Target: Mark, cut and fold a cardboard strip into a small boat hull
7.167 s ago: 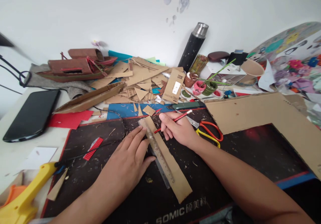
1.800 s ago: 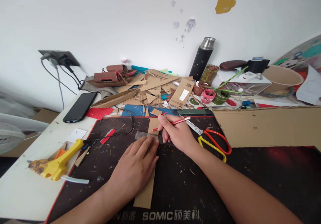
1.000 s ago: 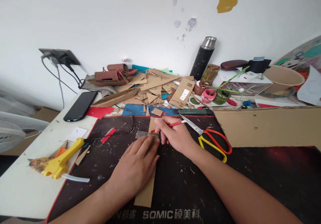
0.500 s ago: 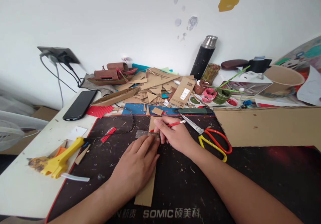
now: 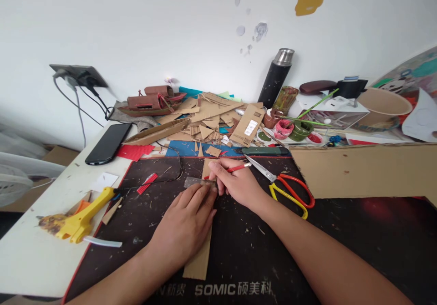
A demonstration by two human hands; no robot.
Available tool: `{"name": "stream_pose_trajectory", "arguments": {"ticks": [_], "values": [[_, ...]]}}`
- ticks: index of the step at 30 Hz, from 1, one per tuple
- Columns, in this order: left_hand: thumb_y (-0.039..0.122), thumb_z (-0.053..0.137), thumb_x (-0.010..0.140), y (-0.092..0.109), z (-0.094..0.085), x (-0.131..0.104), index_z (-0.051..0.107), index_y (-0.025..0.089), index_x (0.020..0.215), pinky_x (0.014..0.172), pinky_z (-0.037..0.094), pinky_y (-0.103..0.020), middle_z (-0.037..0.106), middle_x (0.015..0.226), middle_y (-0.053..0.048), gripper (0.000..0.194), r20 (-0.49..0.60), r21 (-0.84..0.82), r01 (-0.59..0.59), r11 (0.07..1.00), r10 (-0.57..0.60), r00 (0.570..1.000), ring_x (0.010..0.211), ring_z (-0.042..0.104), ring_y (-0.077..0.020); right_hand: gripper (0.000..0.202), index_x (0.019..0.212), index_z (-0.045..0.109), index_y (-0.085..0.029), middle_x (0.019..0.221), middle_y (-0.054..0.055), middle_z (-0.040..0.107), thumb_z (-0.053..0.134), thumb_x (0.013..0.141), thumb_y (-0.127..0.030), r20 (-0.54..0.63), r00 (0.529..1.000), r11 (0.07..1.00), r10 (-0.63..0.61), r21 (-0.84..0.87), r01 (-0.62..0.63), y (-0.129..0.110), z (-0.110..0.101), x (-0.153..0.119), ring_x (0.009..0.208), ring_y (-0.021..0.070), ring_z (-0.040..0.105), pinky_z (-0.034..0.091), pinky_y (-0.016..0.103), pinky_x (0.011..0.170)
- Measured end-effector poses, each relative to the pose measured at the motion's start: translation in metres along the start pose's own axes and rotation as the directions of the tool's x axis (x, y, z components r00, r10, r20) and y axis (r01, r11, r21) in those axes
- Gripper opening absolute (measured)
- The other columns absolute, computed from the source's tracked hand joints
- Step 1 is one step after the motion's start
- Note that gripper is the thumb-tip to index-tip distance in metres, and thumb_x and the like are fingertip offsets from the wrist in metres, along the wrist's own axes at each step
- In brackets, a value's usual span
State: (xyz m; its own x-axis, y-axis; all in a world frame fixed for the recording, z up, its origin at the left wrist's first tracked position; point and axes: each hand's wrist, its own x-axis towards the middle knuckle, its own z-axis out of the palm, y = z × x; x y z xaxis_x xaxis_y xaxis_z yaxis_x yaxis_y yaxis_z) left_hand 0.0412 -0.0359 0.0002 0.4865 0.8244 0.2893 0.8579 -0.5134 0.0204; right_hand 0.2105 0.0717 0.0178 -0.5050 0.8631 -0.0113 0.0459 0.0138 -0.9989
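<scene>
My right hand (image 5: pixel 234 183) pinches a red pencil (image 5: pixel 235 169), its tip down by the edge of a clear ruler (image 5: pixel 193 182). The ruler lies across a narrow cardboard strip (image 5: pixel 198 264) on the dark desk mat. With its fingers stretched out flat, my left hand (image 5: pixel 186 221) presses on the ruler and strip, hiding much of both. Scissors (image 5: pixel 290 184) with red and yellow handles lie open just right of my right hand. A green-handled cutter (image 5: pixel 266 151) rests at the mat's far edge.
A yellow glue gun (image 5: pixel 80 221) and a black phone (image 5: pixel 108 144) lie on the left. Behind are cardboard scraps (image 5: pixel 211 111), a model boat (image 5: pixel 146 104), a black thermos (image 5: pixel 276 77) and open paint jars (image 5: pixel 283 129). A large cardboard sheet (image 5: pixel 358 170) lies at right.
</scene>
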Motion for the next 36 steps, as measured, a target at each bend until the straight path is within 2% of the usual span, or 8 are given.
{"name": "stream_pose_trajectory", "arguments": {"ticks": [4,16,27,36], "values": [[0.024,0.042,0.111,0.0000,-0.0011,0.0009,0.065,0.008,0.144,0.105,0.058,-0.051,0.072,0.136,-0.017,0.043,0.002,0.014,-0.015,1.000,0.015,1.000,0.130,0.062,-0.0337,0.043,0.079,0.065,-0.021,0.051,-0.006,0.056,0.059,0.104,-0.055,-0.001,1.000,1.000,0.001,-0.004,-0.001,-0.0007,-0.0004,0.0003,0.045,0.0114,0.054,0.043,0.025,0.053],[0.026,0.041,0.112,0.0006,-0.0015,0.0014,0.067,0.010,0.141,0.105,0.058,-0.048,0.072,0.134,-0.016,0.043,-0.008,0.019,-0.013,1.000,0.013,1.000,0.129,0.062,-0.0330,0.044,0.079,0.066,-0.020,0.051,-0.006,0.056,0.059,0.104,-0.056,-0.004,1.000,1.000,0.013,-0.009,-0.013,-0.0019,0.0004,-0.0004,0.045,0.0116,0.054,0.043,0.025,0.052],[0.026,0.042,0.111,0.0000,0.0013,-0.0012,0.065,0.013,0.145,0.108,0.057,-0.050,0.071,0.138,-0.015,0.043,0.000,-0.022,0.016,1.000,-0.016,1.000,0.132,0.061,-0.0324,0.049,0.078,0.063,-0.022,0.051,-0.006,0.055,0.059,0.103,-0.063,-0.011,0.999,0.999,0.031,-0.015,-0.031,-0.0018,0.0003,0.0009,0.045,0.0118,0.054,0.043,0.024,0.050],[0.024,0.043,0.111,-0.0005,0.0000,-0.0005,0.065,0.009,0.143,0.107,0.057,-0.051,0.071,0.138,-0.016,0.042,0.007,0.002,-0.011,1.000,0.011,1.000,0.131,0.061,-0.0334,0.045,0.080,0.065,-0.021,0.050,-0.006,0.054,0.058,0.104,-0.059,-0.005,1.000,1.000,0.030,0.003,-0.030,0.0013,-0.0005,0.0022,0.043,0.0110,0.052,0.043,0.023,0.049]]}}
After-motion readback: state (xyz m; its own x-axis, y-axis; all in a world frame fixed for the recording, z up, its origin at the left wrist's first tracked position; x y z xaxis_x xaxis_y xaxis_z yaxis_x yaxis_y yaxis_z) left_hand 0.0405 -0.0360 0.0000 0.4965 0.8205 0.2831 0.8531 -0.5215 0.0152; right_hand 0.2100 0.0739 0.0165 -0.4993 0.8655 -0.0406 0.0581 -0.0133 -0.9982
